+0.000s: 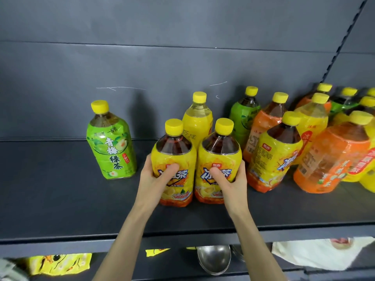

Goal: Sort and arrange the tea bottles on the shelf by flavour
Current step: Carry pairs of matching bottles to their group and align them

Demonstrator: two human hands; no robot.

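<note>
Two yellow-labelled iced tea bottles stand side by side at the middle of the dark shelf (60, 199). My left hand (156, 179) grips the left one (174, 157). My right hand (229, 181) grips the right one (220, 155). Both have yellow caps and dark tea. Behind them stands a pale yellow bottle (197, 122). A green tea bottle (111, 147) stands alone to the left. To the right is a mixed cluster: a green bottle (243, 116), an orange bottle (263, 126), another yellow iced tea bottle (274, 157) and a large orange bottle (332, 157).
More yellow-capped bottles crowd the far right end against the shelf upright (345, 37). The grey back panel (182, 57) closes the shelf behind. Below the shelf edge lie yellow packets (60, 264), a steel bowl (214, 260) and a white packet (314, 254).
</note>
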